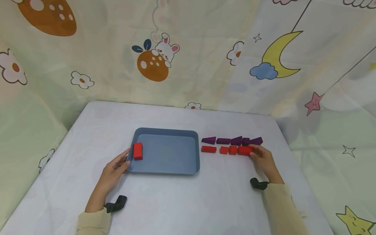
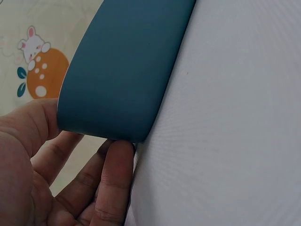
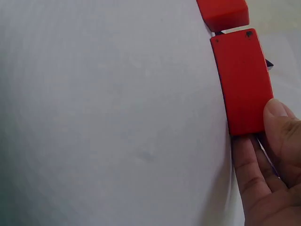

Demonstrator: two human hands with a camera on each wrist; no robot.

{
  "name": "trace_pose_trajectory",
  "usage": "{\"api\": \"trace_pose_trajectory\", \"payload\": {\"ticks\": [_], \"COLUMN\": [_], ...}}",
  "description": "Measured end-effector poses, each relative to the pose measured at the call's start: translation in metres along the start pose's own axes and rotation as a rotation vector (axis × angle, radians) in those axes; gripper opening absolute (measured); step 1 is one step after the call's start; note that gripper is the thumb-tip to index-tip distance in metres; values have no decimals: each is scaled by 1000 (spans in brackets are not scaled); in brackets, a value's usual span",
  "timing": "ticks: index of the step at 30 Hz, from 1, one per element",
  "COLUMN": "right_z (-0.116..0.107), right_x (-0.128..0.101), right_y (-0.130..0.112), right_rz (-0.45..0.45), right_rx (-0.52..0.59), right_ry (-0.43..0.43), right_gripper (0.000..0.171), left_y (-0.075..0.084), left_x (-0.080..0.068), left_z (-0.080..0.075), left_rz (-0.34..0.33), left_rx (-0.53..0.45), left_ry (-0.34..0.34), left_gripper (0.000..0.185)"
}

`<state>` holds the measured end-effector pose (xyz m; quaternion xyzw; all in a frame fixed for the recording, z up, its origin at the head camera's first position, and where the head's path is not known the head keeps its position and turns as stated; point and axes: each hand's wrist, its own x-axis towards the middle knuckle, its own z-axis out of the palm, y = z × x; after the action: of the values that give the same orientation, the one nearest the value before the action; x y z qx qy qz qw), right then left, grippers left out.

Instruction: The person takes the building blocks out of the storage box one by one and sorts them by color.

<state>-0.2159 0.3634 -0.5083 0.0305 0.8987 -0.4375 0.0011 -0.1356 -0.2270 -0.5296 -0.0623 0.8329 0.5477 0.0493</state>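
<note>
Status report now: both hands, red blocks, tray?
Left hand holds tray corner. Right hand pinches end red block. One red block in tray. Nothing blocking.

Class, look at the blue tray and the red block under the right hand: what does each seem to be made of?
Blue tray: probably plastic, matte; smooth, even colour, thin rounded rim. Red block: likely painted wood, satin finish; solid, crisp edges, small dark chips at corners.
</note>
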Motion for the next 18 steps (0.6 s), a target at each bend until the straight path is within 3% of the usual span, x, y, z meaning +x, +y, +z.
{"api": "trace_pose_trajectory", "payload": {"ticks": [4, 11, 18], "right_z": [-3, 2, 27], "right_x": [-5, -21, -27], "right_y": [-7, -36, -73], "right_rz": [-12, -79, -136], "right_rx": [-37, -54, 16], "right_ry": [31, 181, 90], "right_gripper": [45, 32, 33], "left_y": [0, 2, 1], "left_x": [0, -3, 0], "left_z": [-1, -3, -2], "left_rz": [3, -6, 8], "left_rx": [-2, -5, -17], "left_ry": [1, -2, -1], "left_gripper": [59, 59, 59]}}
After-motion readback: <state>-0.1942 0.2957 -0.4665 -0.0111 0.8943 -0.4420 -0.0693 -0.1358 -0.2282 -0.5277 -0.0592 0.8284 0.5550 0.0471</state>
